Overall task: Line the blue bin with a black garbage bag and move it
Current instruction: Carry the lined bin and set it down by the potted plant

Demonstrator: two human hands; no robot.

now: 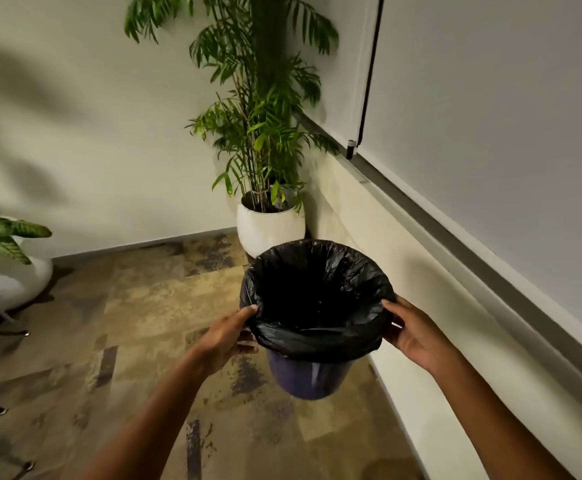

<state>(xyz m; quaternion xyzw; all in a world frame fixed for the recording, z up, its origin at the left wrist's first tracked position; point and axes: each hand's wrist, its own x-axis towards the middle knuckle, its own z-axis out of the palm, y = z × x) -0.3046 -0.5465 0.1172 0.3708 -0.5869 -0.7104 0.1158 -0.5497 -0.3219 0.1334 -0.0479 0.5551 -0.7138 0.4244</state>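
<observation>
Item: blue bin (308,379), round, tapering downward; long axis upright, tipped slightly so the mouth faces the person. Appears carried clear of the floor (137,306), though its base is not plainly separated from the carpet pattern.

Lining: black garbage bag (317,292) seated inside, its edge folded over the whole rim and hanging partway down the outer wall. Lining step judged complete.

Grip: left hand (227,336) clasps the rim at 9 o'clock, thumb over the folded plastic, fingers under. Right hand (412,332) clasps it at 3 o'clock in the same way. Both closed on the bin; neither nearer than the other.

Bearing: bin lies straight ahead of the person, at 12 o'clock, between the two hands.

Surroundings: white plant pot (270,228) just beyond the bin at 12 o'clock, in the corner; wall (369,237) near at 2 o'clock; second pot (22,282) well apart at 9 o'clock.

Judgement: the move left is setting the bin down upright.
</observation>
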